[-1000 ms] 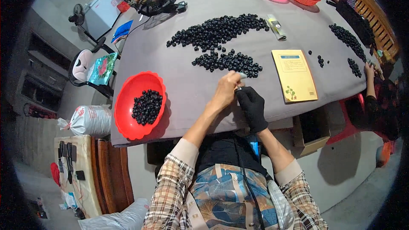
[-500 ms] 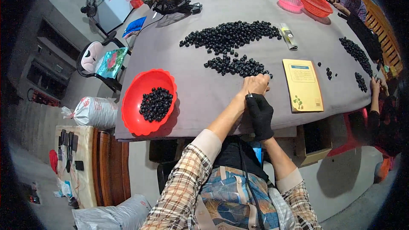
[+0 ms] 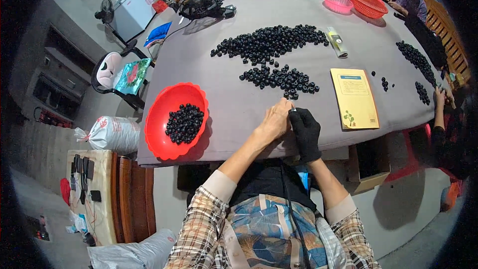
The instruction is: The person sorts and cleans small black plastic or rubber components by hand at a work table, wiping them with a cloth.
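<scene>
The wearer's two hands (image 3: 275,120) are showing, with one red bowl (image 3: 158,125) standing left, one yellow booklet (image 3: 354,98) right, two baskets (image 3: 367,4) far right, two sacks (image 3: 115,133) left; black beads (image 3: 271,42) are lying too many to count.

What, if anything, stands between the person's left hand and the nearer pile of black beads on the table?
Nothing visible does: the left hand is at the near edge of the nearer pile of black beads. The gloved right hand is beside it, and the yellow book lies off to the right.
</scene>
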The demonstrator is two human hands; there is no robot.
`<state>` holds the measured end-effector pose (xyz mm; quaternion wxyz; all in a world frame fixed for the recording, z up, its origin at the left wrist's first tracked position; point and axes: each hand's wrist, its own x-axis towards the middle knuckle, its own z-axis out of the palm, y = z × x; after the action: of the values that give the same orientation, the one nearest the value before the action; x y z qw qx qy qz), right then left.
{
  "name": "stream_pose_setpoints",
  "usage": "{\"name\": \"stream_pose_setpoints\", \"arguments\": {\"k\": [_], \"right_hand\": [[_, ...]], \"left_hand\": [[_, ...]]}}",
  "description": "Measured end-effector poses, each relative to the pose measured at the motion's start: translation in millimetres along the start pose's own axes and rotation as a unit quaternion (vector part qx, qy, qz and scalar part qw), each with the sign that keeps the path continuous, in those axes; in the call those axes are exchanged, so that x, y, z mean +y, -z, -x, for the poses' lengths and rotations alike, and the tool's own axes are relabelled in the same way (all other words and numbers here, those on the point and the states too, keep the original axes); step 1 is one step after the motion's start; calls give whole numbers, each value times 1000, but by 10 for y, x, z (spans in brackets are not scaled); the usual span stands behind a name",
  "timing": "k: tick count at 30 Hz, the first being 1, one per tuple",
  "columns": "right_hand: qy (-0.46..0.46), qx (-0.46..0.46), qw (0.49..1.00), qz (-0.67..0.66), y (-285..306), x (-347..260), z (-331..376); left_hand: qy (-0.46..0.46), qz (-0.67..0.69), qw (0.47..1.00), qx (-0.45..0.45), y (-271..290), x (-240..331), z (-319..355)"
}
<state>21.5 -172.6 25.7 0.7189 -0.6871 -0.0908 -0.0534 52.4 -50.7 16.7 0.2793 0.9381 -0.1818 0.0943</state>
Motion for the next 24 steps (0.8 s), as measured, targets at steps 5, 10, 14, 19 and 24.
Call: {"name": "stream_pose_setpoints", "arguments": {"k": [5,10,14,19,24], "right_hand": [[-21,-16,1000,15,-43,67,7],[37,-29,996,73,-55,90,-9],[-22,-58,996,65,-85,67,-9],[41,-101,988,112,-98,111,-3],[148,-135,966,164,-82,125,-5]], "left_hand": [[30,-12,997,73,37,-97,133],[45,95,987,118,140,-165,293],[224,520,822,69,181,-207,468],[206,654,725,66,190,-230,580],[202,668,711,86,145,-196,577]]}}
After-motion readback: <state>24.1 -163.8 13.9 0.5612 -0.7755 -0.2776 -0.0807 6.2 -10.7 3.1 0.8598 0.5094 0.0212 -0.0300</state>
